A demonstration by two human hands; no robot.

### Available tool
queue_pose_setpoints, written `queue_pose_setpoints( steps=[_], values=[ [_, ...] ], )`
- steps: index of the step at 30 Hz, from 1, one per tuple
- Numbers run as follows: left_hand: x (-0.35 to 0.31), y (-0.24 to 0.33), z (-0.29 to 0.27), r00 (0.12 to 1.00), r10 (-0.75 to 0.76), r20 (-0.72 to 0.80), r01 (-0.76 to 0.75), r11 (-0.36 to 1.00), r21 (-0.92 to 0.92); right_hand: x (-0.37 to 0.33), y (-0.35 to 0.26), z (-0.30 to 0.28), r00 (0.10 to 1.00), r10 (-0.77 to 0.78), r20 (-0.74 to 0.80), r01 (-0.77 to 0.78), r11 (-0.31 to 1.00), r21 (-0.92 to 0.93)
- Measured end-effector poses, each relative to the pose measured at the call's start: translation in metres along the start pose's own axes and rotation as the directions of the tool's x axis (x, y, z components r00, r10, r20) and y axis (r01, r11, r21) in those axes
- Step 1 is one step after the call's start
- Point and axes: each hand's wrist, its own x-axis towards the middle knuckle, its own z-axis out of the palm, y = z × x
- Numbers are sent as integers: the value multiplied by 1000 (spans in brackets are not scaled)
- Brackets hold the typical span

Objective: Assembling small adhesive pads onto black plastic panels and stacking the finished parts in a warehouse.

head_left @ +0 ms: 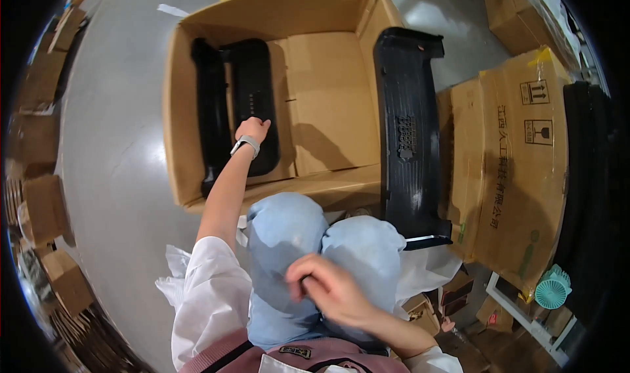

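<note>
- The left hand (253,129) reaches down into the open cardboard box (328,5), its fingers curled onto the edge of a black plastic panel (256,84) lying flat on the box floor; the fingertips are hidden, so I cannot tell whether they clamp it
- A second black part (209,110) lies just beside that panel, against the box's left wall, its lower end lost in shadow
- The right hand (328,291) rests on the person's blue-clad knees (289,241), fingers loosely bent, holding nothing
- A long black moulded piece (408,130) stands outside the box against its right wall
- Printed cartons (518,176) fill the right, partly cut off by the dark rim
</note>
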Motion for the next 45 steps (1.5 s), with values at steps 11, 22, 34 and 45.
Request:
queue_pose_setpoints(
  steps=[11,22,34,45],
  values=[
    [18,25,43,988,103,-119,-109,993,-45,15,-14,-20,973,157,172,-225,826,518],
    [-134,43,-196,932,360,-32,-113,206,-972,-15,0,2,994,-109,-10,107,945,307],
    [-440,-23,-170,294,946,-134,-938,259,-232,-173,-41,65,911,-137,389,66,979,190],
    [-506,-26,-121,191,918,348,-973,223,-55,-206,-4,68,957,-291,1,289,953,84]
  ],
)
